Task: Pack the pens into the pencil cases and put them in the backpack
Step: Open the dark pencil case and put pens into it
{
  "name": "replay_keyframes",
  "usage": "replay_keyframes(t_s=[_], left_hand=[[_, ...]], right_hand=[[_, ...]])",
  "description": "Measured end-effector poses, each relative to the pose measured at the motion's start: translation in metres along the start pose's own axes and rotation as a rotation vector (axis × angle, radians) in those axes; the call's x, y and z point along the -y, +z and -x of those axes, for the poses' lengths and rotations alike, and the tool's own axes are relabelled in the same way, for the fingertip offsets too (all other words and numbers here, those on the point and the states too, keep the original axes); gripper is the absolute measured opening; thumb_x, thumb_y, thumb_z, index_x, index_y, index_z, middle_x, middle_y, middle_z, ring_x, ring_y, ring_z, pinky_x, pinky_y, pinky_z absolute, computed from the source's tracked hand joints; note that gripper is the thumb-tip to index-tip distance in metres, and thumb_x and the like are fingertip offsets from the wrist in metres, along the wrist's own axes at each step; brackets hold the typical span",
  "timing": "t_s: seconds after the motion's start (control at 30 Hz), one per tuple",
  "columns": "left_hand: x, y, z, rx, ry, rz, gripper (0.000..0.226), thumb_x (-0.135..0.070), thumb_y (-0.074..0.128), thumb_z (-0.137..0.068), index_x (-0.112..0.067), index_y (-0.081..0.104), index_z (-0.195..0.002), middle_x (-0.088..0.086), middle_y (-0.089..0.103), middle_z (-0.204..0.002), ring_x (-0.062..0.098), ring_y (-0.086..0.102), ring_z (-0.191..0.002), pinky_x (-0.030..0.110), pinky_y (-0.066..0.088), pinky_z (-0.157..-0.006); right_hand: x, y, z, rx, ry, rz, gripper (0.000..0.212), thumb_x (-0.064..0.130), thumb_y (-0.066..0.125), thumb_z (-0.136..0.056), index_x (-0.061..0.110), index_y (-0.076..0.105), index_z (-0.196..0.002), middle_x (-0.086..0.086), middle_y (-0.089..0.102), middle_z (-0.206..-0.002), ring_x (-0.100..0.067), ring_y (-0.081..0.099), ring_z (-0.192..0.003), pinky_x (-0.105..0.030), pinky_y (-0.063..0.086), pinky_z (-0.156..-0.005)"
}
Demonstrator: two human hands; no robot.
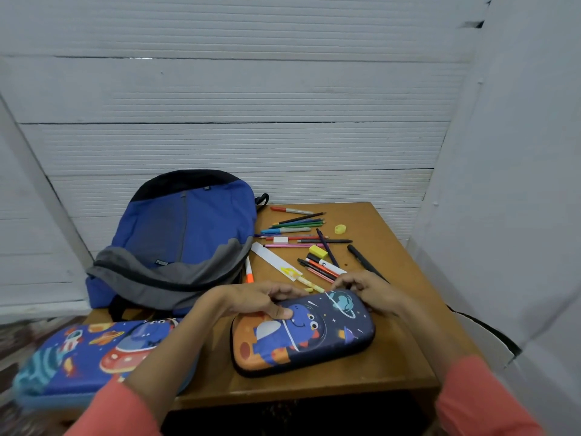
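Note:
A dark blue hard pencil case (314, 338) with a dinosaur and planet print lies closed on the wooden table (393, 366) in front of me. My left hand (251, 302) grips its far left edge, thumb on the lid. My right hand (367, 289) pinches at its far right corner. A second, lighter blue space-print pencil case (81, 357) lies at the near left. A blue and grey backpack (179, 243) lies at the back left. Several pens, pencils and markers (301, 234) are scattered behind the case.
A yellow sharpener (340, 229), a yellow eraser (318, 252), a white eraser (280, 240) and a white ruler (276, 261) lie among the pens. A black marker (364, 261) lies at the right. White corrugated panels wall the table behind and at both sides.

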State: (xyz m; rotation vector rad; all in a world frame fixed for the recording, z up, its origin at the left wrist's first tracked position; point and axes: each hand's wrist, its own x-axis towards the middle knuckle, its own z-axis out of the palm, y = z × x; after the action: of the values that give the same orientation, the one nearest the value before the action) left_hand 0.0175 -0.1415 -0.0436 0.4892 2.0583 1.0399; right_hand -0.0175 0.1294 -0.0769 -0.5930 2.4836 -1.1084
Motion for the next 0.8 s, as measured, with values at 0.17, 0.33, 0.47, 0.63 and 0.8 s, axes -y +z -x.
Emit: replay_keyframes(t_s=[0.17,0.33,0.47,0.63,0.8], left_hand=[[-0.002,0.0,0.001,-0.01,-0.014,-0.019,0.051,-0.017,0.052,-0.099,-0.029,0.036,-0.145,-0.009,0.053,-0.133,0.007,0.06,-0.108,0.021,0.054,-0.085],[-0.002,0.003,0.002,-0.02,-0.018,-0.011,0.051,-0.016,0.054,-0.098,-0.028,0.037,-0.145,-0.006,0.053,-0.135,0.009,0.061,-0.109,0.022,0.054,-0.082],[-0.001,0.004,0.001,-0.026,-0.022,0.003,0.051,-0.016,0.054,-0.098,-0.028,0.038,-0.145,-0.007,0.054,-0.133,0.007,0.063,-0.104,0.019,0.054,-0.078],[-0.003,0.004,0.001,-0.036,-0.031,-0.019,0.05,-0.016,0.055,-0.098,-0.03,0.041,-0.144,-0.008,0.052,-0.136,0.009,0.059,-0.114,0.024,0.054,-0.089],[-0.004,0.007,0.003,-0.05,-0.029,-0.005,0.047,-0.012,0.053,-0.098,-0.028,0.043,-0.141,-0.017,0.054,-0.125,-0.001,0.06,-0.105,0.016,0.053,-0.081]], right_hand=[[-0.004,0.003,-0.001,-0.055,-0.039,-0.006,0.033,-0.011,0.048,-0.091,0.017,0.066,-0.09,0.004,0.064,-0.099,-0.016,0.061,-0.103,-0.023,0.054,-0.079],[-0.004,0.007,0.006,-0.154,-0.012,0.039,0.021,-0.001,0.049,-0.096,0.013,0.065,-0.095,0.004,0.064,-0.102,-0.013,0.06,-0.105,-0.011,0.051,-0.074],[-0.01,0.007,0.018,-0.202,-0.029,0.22,0.013,0.014,0.054,-0.097,0.016,0.063,-0.106,0.008,0.061,-0.114,-0.004,0.053,-0.111,-0.007,0.044,-0.075],[-0.017,0.009,0.031,-0.211,-0.017,0.257,0.017,0.017,0.05,-0.099,0.025,0.06,-0.109,0.014,0.059,-0.111,0.002,0.053,-0.104,-0.009,0.042,-0.074],[-0.022,0.012,0.048,-0.307,-0.004,0.078,0.012,0.017,0.055,-0.097,0.022,0.066,-0.1,0.01,0.063,-0.091,0.0,0.057,-0.08,-0.011,0.043,-0.064]])
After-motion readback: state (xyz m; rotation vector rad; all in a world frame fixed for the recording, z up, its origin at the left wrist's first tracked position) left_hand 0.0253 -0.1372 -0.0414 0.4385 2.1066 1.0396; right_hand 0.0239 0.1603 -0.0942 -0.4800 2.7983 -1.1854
